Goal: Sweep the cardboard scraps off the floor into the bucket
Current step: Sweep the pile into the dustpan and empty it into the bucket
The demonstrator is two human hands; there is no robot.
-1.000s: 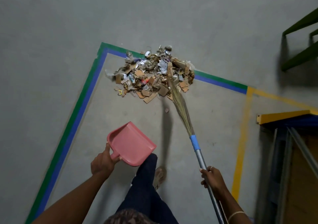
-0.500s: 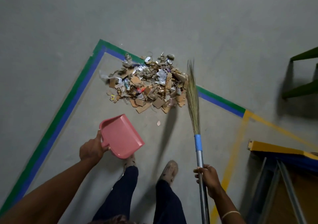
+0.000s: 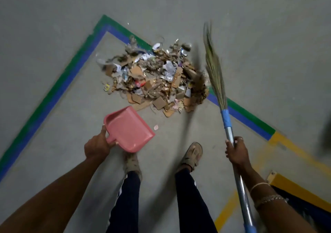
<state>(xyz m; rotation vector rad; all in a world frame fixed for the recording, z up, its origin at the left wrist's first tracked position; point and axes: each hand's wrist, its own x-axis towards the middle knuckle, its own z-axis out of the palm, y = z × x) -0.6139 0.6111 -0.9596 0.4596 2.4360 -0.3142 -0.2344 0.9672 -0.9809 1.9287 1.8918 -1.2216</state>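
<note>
head view puts the loose heap of brown cardboard scraps [image 3: 157, 82], mixed with paper and foil bits, on the grey concrete floor [image 3: 53, 26], lying across the green-and-blue tape line [image 3: 59, 89]. how will it handle?

— light, dry and loose, i'd judge. stiff little flakes that skid and scatter, so nothing to take by the fingers. it wants the tools. one pale stray scrap [image 3: 156, 127] lies apart, just beside the pan's lip.

and who holds what?

— the left hand [image 3: 97, 146] has its fingers curled round the short handle of the pink plastic dustpan [image 3: 129, 128], thumb on the rim. the pan sits just beside the near edge of the heap, tilted, and seems raised off the floor, though the angle makes that hard to be sure of.

the other?

— the right hand [image 3: 236, 152] is wrapped closed round the metal shaft of the grass broom [image 3: 215, 75], below its blue-taped collar. the bristles stand at the heap's right edge, blurred.

the bucket?

— not in view.

what does the next move call for?

— my guess: pan lip flat on the floor against the heap, then short, low strokes. a hard sweep would send the light bits past the pan.
</note>
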